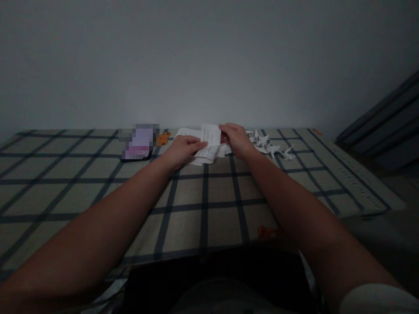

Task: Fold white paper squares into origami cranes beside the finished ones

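Observation:
Between my two hands is a piece of white printed paper (210, 136), raised a little and tilted toward me. My left hand (186, 149) pinches its lower left side, thumb on top. At the upper right corner, my right hand (236, 138) grips the same paper between thumb and fingers. More white paper sheets (188, 131) lie beneath and behind it on the checked cloth. Just right of my right hand sits a cluster of folded white paper cranes (262, 140), several in number, with pointed wings.
A phone (140, 141) with a lit, partly blurred screen rests left of the papers. The checked tablecloth (219, 187) has orange printed figures and lettering along its right edge. A pale wall (203, 61) stands directly behind. Dark slanted panels (389, 126) are at the far right.

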Motion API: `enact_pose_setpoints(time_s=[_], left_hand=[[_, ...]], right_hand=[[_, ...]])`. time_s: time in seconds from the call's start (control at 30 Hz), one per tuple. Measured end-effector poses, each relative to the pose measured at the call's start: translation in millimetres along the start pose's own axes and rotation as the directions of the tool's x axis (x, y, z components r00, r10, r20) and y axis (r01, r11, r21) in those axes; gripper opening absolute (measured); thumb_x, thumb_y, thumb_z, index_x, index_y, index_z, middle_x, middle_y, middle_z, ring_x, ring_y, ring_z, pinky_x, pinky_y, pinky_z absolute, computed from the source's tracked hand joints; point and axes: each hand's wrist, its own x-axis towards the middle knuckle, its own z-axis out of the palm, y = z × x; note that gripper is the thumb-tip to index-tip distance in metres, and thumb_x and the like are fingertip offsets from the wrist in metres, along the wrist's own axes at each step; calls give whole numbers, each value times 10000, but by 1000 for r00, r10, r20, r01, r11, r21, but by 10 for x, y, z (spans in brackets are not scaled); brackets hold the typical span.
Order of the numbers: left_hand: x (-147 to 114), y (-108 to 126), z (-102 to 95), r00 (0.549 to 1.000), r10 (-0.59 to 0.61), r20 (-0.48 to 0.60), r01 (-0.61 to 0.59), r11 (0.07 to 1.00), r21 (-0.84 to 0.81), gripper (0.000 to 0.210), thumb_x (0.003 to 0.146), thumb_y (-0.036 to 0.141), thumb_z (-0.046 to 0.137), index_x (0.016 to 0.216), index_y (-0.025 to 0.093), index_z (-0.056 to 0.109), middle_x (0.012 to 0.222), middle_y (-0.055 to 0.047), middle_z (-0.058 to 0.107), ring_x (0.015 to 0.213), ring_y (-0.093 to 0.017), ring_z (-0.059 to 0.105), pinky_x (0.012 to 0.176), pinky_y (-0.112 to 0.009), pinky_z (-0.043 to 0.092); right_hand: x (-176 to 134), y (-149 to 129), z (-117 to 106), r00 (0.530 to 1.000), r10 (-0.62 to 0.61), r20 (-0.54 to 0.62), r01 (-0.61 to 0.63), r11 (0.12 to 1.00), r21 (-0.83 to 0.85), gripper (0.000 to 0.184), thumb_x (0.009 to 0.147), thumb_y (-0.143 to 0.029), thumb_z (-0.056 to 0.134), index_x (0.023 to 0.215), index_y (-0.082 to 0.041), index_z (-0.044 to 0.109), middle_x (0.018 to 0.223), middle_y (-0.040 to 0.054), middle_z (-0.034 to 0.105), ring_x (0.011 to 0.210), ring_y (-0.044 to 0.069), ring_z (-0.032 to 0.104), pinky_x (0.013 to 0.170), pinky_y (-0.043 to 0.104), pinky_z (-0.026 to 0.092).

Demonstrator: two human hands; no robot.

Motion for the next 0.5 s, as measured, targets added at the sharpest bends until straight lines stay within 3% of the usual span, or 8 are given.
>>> enact_pose_setpoints(time_s=[0.13,0.3,0.4,0.5], left_hand=[[-8,14,12,1000,-10,-4,11,999,36,274,723,406,818,721,141,748,605,-18,613,495,-99,474,454,-228,308],[5,25,22,985,82,-155,-90,995,-46,259,718,394,807,694,153,716,628,1,597,557,-105,488,493,-227,345],[31,5,17,976,141,-166,-150,988,-46,262,738,374,797,661,145,696,622,4,591,552,-90,465,518,-225,353],[74,-56,11,986,119,-119,-134,984,-120,275,735,400,817,718,144,718,688,-17,649,592,-103,531,560,-230,395]], right_hand=[[11,4,-13,1000,-11,1,11,1000,-12,345,860,-451,682,662,-196,559,623,-27,556,563,87,522,573,228,434],[-60,-54,1,981,98,164,-84,992,-92,421,827,-589,718,746,-182,645,720,0,641,617,94,580,596,225,475],[-106,-113,30,971,139,197,-97,973,-207,348,847,-475,744,710,-170,649,684,4,649,619,94,581,611,217,477],[-131,-173,51,973,155,168,-106,957,-270,305,894,-366,706,678,-163,634,658,-3,641,592,83,552,613,214,468]])
